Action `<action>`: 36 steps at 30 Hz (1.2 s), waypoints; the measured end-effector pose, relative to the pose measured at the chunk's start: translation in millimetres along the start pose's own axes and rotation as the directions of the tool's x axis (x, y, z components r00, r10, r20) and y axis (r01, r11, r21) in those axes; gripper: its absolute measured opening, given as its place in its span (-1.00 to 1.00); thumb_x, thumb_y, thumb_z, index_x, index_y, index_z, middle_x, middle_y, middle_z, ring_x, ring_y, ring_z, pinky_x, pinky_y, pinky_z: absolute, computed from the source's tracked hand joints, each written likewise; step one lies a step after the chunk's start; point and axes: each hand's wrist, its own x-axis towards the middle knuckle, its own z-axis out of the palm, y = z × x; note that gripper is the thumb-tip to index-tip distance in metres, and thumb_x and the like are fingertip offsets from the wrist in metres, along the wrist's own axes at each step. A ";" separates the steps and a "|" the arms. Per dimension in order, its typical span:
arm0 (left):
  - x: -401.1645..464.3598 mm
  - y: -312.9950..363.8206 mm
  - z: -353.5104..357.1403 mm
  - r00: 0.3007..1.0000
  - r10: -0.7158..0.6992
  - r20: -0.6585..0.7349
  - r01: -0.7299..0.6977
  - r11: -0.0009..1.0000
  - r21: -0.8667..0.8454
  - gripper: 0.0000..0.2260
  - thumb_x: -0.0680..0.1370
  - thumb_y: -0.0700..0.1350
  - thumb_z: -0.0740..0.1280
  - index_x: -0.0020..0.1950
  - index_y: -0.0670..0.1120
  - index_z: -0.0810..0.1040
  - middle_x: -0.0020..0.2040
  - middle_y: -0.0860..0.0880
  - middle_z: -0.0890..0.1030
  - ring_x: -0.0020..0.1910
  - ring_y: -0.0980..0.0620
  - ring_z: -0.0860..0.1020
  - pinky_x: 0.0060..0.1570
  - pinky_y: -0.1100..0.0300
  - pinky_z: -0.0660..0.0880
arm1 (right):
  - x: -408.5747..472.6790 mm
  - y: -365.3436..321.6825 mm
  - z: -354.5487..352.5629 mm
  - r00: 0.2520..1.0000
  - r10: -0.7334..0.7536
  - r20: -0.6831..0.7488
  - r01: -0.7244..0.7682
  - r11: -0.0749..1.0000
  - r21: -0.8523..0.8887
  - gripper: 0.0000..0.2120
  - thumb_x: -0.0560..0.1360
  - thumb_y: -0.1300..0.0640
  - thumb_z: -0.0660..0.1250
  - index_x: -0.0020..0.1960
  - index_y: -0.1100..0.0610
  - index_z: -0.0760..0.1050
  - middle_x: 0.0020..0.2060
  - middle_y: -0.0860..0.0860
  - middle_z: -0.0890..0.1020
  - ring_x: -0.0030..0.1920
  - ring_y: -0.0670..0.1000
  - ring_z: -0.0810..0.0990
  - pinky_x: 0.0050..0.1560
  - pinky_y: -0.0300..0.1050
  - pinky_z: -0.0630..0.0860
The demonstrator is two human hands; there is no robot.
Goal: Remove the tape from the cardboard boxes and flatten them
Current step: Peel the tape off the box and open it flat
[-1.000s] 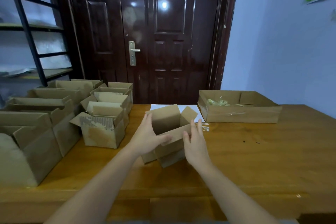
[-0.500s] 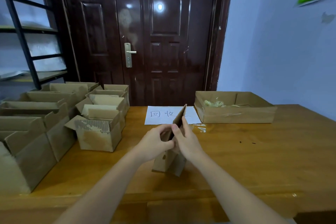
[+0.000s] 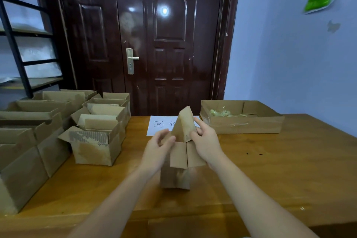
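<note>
Both hands press one collapsed box point(image 3: 181, 141) upright on the table point(image 3: 270, 170): left hand point(image 3: 158, 149) and right hand point(image 3: 206, 143) grip its sides, squeezing it flat.

Dim indoor light, bluish cast on the wall point(image 3: 289, 60); a light source somewhere behind the camera shows as two glare spots on the glossy door point(image 3: 168, 44). Soft shadows fall under the hands on the table point(image 3: 280, 170). Wide-angle bowing bends the shelf rack point(image 3: 21, 48) and frame edges, and the near boxes point(image 3: 23, 156) at left look soft, possibly motion blur.
</note>
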 end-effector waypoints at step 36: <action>24.9 -35.0 -3.6 0.918 -0.330 0.222 0.045 0.642 0.765 -0.18 0.49 -0.02 0.60 0.63 -0.08 0.26 0.47 -0.10 0.27 0.42 -0.11 0.41 0.39 0.13 0.37 | 22.8 85.1 -36.0 0.892 0.259 0.371 0.068 0.733 -0.676 -0.14 0.45 -0.02 0.56 0.62 0.11 0.21 0.65 -0.04 0.00 0.61 0.09 0.10 0.54 -0.05 0.14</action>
